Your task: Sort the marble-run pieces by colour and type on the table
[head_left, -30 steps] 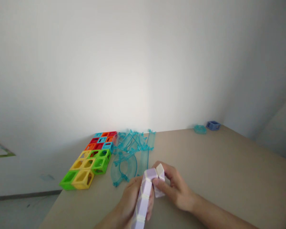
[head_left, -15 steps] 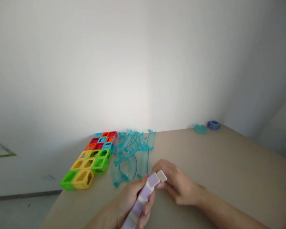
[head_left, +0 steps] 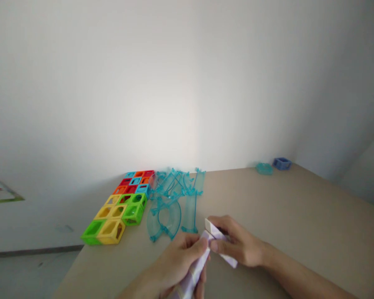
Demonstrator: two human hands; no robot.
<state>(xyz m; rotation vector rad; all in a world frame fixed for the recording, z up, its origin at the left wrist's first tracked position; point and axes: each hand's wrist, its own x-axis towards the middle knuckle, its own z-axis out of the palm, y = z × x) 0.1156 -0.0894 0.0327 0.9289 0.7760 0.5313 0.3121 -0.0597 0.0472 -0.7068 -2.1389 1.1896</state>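
Both of my hands are on a twisty snake puzzle point(head_left: 190, 282) made of lavender and white segments. My left hand point(head_left: 177, 259) wraps around its long straight length, thumb on top near the far end. A shorter arm of the same puzzle slants down to the right from there, and my right hand point(head_left: 237, 243) pinches it between thumb and fingers. The two lengths meet at a sharp angle just between my thumbs. The near end of the long part runs out of the bottom of the view.
Colourful hollow cubes point(head_left: 112, 231) are laid in rows at the table's left edge. Beside them lie several clear teal track pieces point(head_left: 190, 214). Near the wall at the far right are a small teal piece point(head_left: 264, 168) and a blue cube point(head_left: 282, 163).
The puzzle's far end has been turned, and a short arm now slants down to the right in my right hand. My left thumb has shifted onto the top of the long part.
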